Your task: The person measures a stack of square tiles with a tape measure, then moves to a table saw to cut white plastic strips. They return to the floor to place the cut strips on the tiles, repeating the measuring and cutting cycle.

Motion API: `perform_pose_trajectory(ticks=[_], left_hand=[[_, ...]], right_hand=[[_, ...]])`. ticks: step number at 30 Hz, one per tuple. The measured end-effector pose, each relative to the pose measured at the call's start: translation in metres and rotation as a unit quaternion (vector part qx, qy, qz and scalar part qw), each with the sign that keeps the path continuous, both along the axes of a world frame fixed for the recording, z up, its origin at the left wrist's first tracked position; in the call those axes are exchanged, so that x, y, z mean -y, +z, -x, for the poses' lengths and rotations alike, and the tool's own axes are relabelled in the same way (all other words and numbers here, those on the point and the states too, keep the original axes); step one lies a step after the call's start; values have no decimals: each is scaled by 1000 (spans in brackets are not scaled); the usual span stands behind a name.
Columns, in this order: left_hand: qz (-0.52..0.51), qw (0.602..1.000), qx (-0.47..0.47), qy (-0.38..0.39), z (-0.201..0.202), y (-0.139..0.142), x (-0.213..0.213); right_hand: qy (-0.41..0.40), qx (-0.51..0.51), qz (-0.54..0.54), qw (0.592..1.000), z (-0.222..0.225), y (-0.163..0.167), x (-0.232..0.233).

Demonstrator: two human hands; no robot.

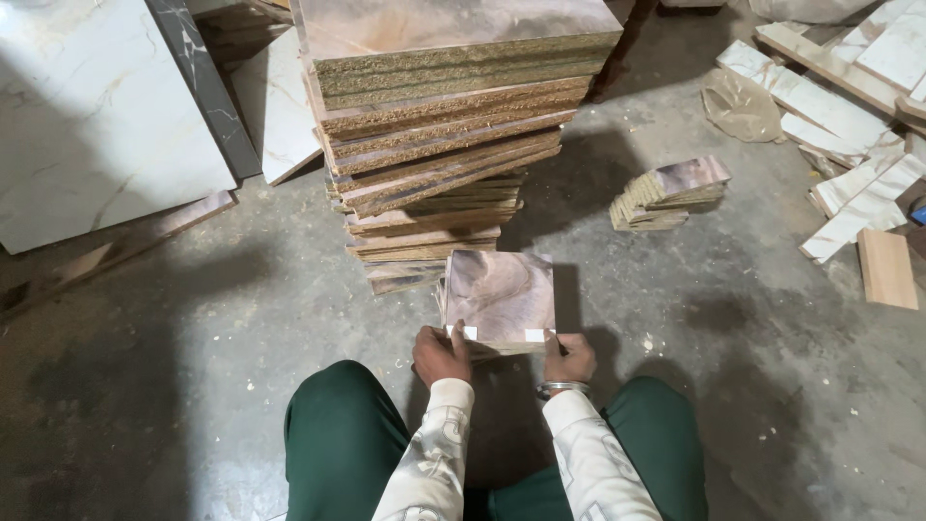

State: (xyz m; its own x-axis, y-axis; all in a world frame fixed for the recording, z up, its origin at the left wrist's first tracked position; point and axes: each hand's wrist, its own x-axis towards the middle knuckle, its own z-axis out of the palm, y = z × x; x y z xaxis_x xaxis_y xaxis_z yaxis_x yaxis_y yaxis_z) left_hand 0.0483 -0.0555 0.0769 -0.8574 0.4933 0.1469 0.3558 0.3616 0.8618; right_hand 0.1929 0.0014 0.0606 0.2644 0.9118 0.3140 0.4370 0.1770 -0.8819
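You hold a small stack of boards (502, 299) in front of your knees, just above the concrete floor (193, 367), with the near edge toward you and the far edge close to the foot of the tall pile of boards (444, 125). Your left hand (440, 355) grips the near left corner, thumb on top beside a small white tab (467, 332); your right hand (571, 357) grips the near right corner the same way, by a second white tab (533, 335). Both hands are closed on the stack — keep the grip even on the two corners so the pieces stay flush and none slides out sideways, and keep the thumbs pressing down so the top piece does not lift. The top piece is roughly square, with a glossy brown and cream swirl like marble or burl; at its left side you can see the thin edges of more pieces under it. How many pieces there are cannot be told. A smaller heap of cut pieces (667, 193) lies well apart to the right — light offcuts (849, 125) are scattered beyond it.
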Motion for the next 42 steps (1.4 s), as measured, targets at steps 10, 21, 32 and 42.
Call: perform_pose_trajectory(ticks=[10,21,32,42], left_hand=[[9,1000,-6,-6,0,0,0],[13,999,28,-8,2,31,4],[-44,999,11,17,-4,101,13],[-218,946,240,16,-1,182,36]], right_hand=[[15,5,11,1000,-2,2,0],[0,13,69,998,5,34,6],[-9,32,20,999,19,96,22],[77,-315,218,920,21,196,50]])
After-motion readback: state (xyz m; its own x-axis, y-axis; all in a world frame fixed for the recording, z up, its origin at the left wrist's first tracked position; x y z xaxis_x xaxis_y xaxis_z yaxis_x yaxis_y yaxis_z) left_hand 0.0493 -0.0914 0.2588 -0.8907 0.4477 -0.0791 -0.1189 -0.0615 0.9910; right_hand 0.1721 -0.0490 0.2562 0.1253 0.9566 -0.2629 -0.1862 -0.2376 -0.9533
